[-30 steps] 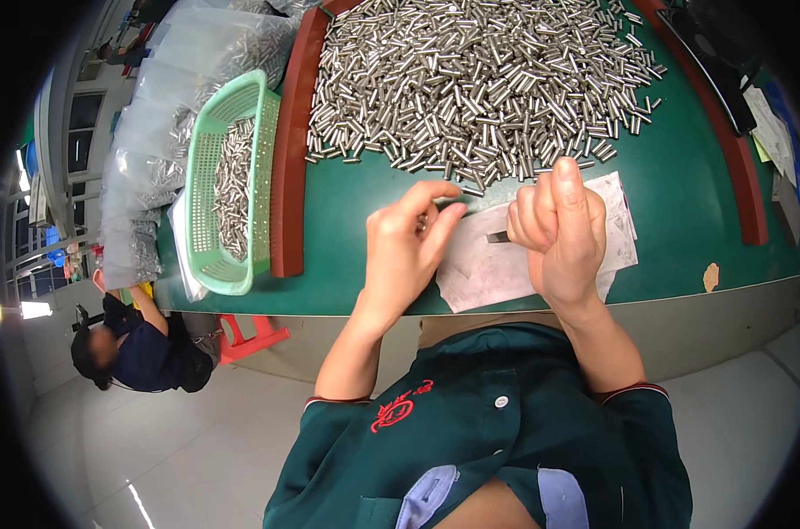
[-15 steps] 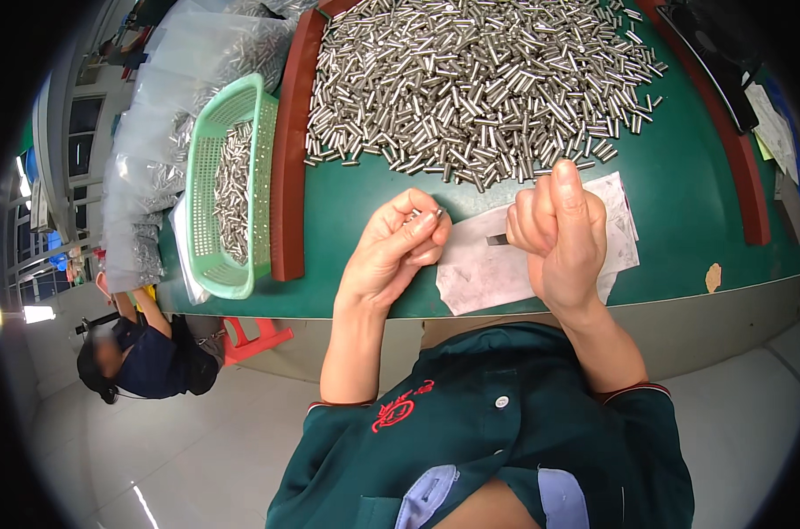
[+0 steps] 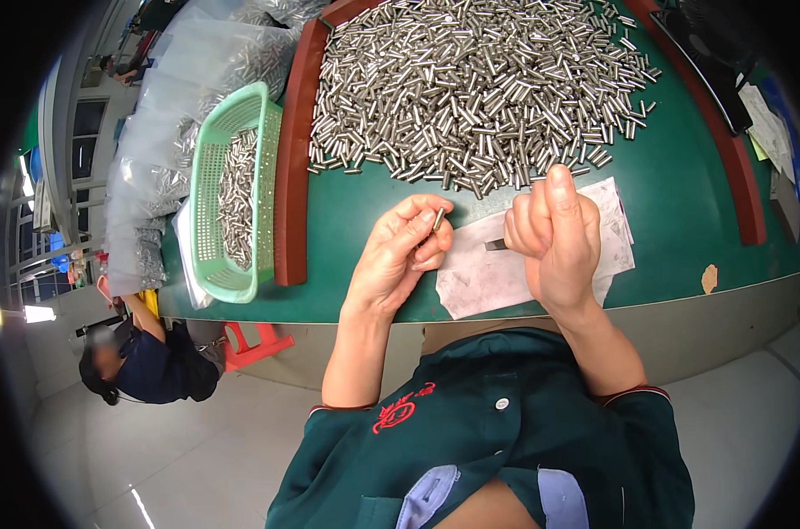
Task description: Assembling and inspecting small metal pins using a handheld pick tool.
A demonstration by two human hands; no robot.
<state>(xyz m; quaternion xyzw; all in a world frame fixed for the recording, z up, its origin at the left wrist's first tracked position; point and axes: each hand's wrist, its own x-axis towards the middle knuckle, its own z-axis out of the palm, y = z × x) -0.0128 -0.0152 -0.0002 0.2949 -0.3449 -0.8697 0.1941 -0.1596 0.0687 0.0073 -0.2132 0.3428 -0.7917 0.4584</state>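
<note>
My left hand (image 3: pixel 398 251) pinches a short silver metal pin (image 3: pixel 438 219) between thumb and fingertips, tilted upright. Beside it, my right hand (image 3: pixel 557 242) is closed with its thumb pointing up. From under its curled fingers sticks the flat dark end of a metal piece (image 3: pixel 495 244); the rest of that piece is hidden in the fist. Both hands are over a smudged whitish cloth (image 3: pixel 483 291) on the green tabletop. Just beyond them spreads a big heap of similar metal pins (image 3: pixel 479 97).
Reddish-brown rails (image 3: pixel 292 176) border the heap on the left and right. A light green plastic basket (image 3: pixel 208 264) holding pins stands outside the left rail, beside clear plastic bags (image 3: pixel 144 159) of metal parts. Farther left, another person (image 3: pixel 166 361) works near a red stool (image 3: pixel 254 344).
In my left fingers the pin has turned and now shows more of its length. My right hand keeps its closed grip. The whole view has shifted slightly.
</note>
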